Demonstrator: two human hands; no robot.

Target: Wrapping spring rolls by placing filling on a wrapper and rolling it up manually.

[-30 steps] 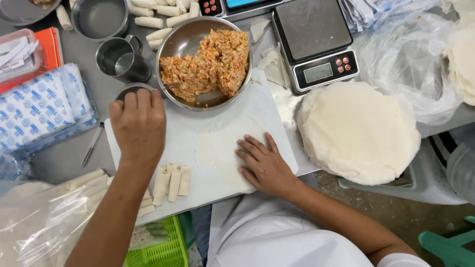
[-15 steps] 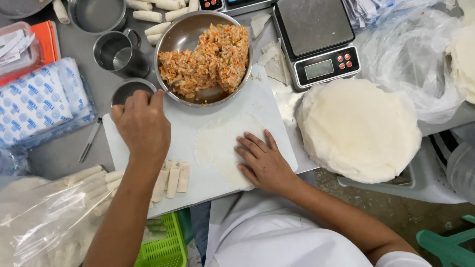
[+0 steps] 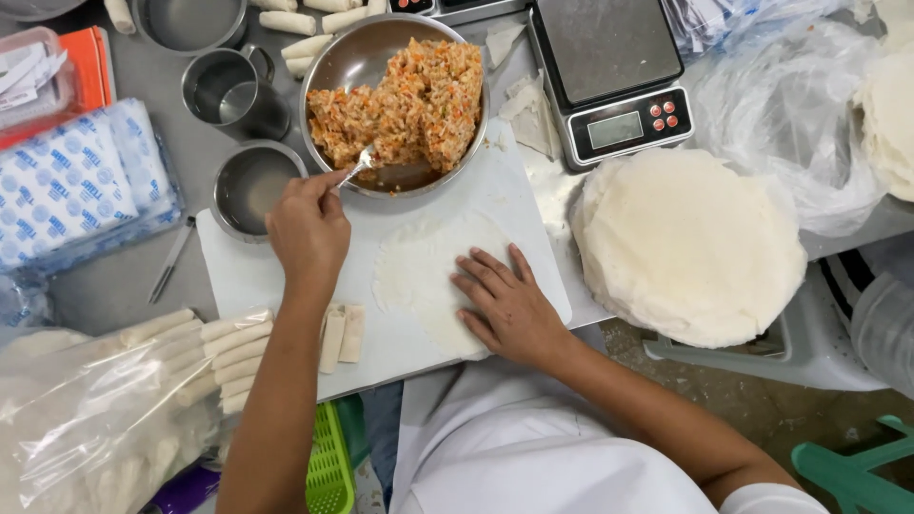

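White board; left hand clamped on spoon, right hand flat on wrapper.

Grey desk, white cutting board at its front edge, steel bowl of filling, 2 metal cups, small dish, digital scale, blue-patterned packet

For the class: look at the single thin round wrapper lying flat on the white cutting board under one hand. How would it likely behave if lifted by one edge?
The wrapper looks paper-thin and lies flat on the board, so it would probably droop limply. Its edges look ragged, so it may tear easily. The right hand rests flat on it, perhaps because it is light and slides, while the left hand works a spoon.
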